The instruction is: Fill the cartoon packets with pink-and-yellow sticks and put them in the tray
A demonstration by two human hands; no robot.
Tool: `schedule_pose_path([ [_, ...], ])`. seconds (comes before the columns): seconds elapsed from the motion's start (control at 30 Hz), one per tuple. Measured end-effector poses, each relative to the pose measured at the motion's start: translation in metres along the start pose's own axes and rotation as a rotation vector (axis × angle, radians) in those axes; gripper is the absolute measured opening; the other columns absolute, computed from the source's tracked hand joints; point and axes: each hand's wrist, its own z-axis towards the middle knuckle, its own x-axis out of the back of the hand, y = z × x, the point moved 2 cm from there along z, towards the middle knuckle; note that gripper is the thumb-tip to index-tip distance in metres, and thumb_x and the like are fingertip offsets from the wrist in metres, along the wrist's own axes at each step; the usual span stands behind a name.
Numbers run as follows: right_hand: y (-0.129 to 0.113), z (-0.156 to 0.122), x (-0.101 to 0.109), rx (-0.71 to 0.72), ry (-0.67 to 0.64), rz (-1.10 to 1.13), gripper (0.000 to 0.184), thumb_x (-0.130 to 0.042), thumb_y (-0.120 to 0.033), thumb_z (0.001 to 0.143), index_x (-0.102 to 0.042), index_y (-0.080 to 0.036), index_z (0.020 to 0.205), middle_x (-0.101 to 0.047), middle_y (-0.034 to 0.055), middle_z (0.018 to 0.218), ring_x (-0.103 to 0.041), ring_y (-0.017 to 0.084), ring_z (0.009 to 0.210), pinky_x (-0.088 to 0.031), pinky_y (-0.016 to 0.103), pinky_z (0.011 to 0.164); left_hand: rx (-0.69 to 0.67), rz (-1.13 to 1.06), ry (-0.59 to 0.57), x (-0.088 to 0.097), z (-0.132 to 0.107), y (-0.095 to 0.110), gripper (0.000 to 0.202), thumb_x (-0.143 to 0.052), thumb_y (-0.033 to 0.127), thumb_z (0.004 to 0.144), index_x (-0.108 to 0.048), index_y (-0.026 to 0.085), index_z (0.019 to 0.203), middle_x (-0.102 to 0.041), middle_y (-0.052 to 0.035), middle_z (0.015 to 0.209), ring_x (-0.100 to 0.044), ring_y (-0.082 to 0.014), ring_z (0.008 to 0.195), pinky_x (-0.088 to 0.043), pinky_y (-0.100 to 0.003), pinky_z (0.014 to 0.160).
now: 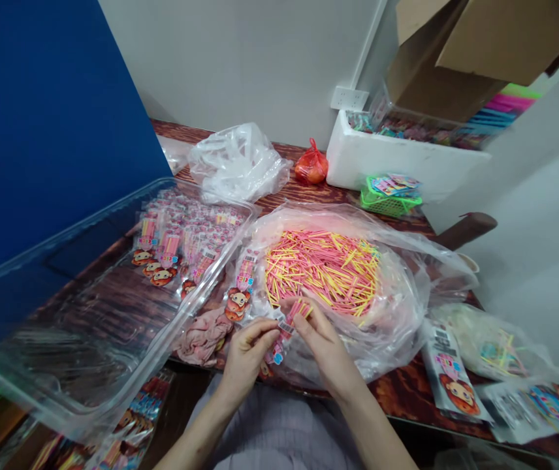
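My left hand (251, 349) pinches the edge of a small printed plastic packet (276, 352), which hangs between my hands. In my right hand (321, 334) is a small bunch of pink and yellow sticks (301, 309), held at the packet's top; I cannot tell how far they are inside it. Just beyond my hands lies a large clear bag (397, 326), its mouth spread wide around a heap of loose pink and yellow sticks (323, 267). A packet with a cartoon face (237, 303) rests on the bag's left side.
To the left, a clear plastic tub (176, 339) holds many filled packets (186, 235). A crumpled pink cloth (204, 336) lies near the table edge. Flat packets (456, 378) sit at right. Behind are a white bag (240, 163), a red bag (312, 164), a green basket (390, 203) and a white foam box (397, 160).
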Motion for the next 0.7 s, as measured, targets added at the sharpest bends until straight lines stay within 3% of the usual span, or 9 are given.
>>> schedule_pose_path([
  [0.07,-0.007,-0.004,0.001,0.061,0.042,-0.090,0.036,-0.058,-0.042,0.091,-0.054,-0.028,0.124,-0.062,0.0059,0.126,-0.058,0.022,0.117,-0.046,0.035,0.098,0.006,-0.050,0.010,0.002,0.001,0.000,0.013,-0.069,0.030,0.079,-0.075,0.020,0.084,-0.071,-0.0036,0.086,-0.065,-0.0190,0.084,-0.051,-0.029,0.079],
  [0.13,-0.011,-0.007,-0.001,0.141,0.076,-0.188,0.029,-0.053,-0.039,0.094,-0.055,-0.028,0.120,-0.062,0.0062,0.123,-0.058,0.021,0.115,-0.047,0.033,0.095,0.020,-0.099,0.023,0.005,0.001,0.002,0.014,-0.070,0.030,0.078,-0.074,0.020,0.085,-0.071,-0.0031,0.086,-0.065,-0.0184,0.084,-0.051,-0.028,0.079],
  [0.27,-0.014,-0.013,-0.020,0.260,-0.045,-0.416,0.018,-0.049,-0.031,0.097,-0.064,-0.024,0.101,-0.064,0.0052,0.111,-0.058,0.020,0.109,-0.043,0.032,0.095,0.082,-0.148,-0.007,0.011,0.000,0.009,0.018,-0.071,0.032,0.077,-0.073,0.018,0.088,-0.072,-0.0036,0.089,-0.065,-0.0184,0.087,-0.052,-0.028,0.081],
  [0.4,-0.012,-0.014,-0.035,0.262,-0.115,-0.378,0.017,-0.051,-0.030,0.097,-0.063,-0.024,0.107,-0.063,0.0039,0.113,-0.057,0.019,0.110,-0.042,0.031,0.096,0.152,-0.140,-0.060,0.027,0.001,0.016,0.024,-0.073,0.035,0.075,-0.071,0.017,0.091,-0.072,-0.0035,0.087,-0.065,-0.0179,0.082,-0.052,-0.027,0.076],
  [0.47,-0.007,-0.009,-0.029,0.228,-0.094,-0.279,0.020,-0.048,-0.033,0.098,-0.060,-0.025,0.112,-0.063,0.0041,0.114,-0.059,0.019,0.108,-0.045,0.032,0.094,0.151,-0.103,-0.038,0.038,0.009,0.019,0.025,-0.072,0.037,0.075,-0.070,0.017,0.090,-0.070,-0.0022,0.083,-0.064,-0.0161,0.076,-0.051,-0.025,0.070],
  [0.57,0.010,0.010,-0.003,0.167,0.087,-0.266,0.022,-0.042,-0.034,0.099,-0.058,-0.022,0.109,-0.066,0.0052,0.102,-0.062,0.020,0.094,-0.049,0.033,0.082,0.077,-0.020,0.055,0.049,0.033,0.020,0.025,-0.070,0.038,0.077,-0.068,0.016,0.091,-0.068,-0.0009,0.081,-0.062,-0.0142,0.072,-0.049,-0.023,0.066],
  [0.63,0.025,0.026,0.015,0.187,0.180,-0.515,0.017,-0.046,-0.028,0.097,-0.061,-0.019,0.097,-0.065,0.0061,0.094,-0.061,0.021,0.091,-0.047,0.035,0.083,-0.010,0.057,0.126,0.050,0.057,0.018,0.025,-0.065,0.038,0.081,-0.066,0.017,0.093,-0.068,-0.0012,0.082,-0.063,-0.0148,0.073,-0.050,-0.024,0.067],
  [0.7,0.037,0.039,0.024,0.206,0.160,-0.855,0.016,-0.047,-0.018,0.094,-0.063,-0.016,0.094,-0.065,0.0090,0.096,-0.058,0.024,0.095,-0.044,0.037,0.086,-0.123,0.219,0.232,0.046,0.082,0.012,0.023,-0.056,0.036,0.086,-0.065,0.016,0.094,-0.069,-0.0028,0.085,-0.064,-0.0168,0.077,-0.051,-0.027,0.071],
])
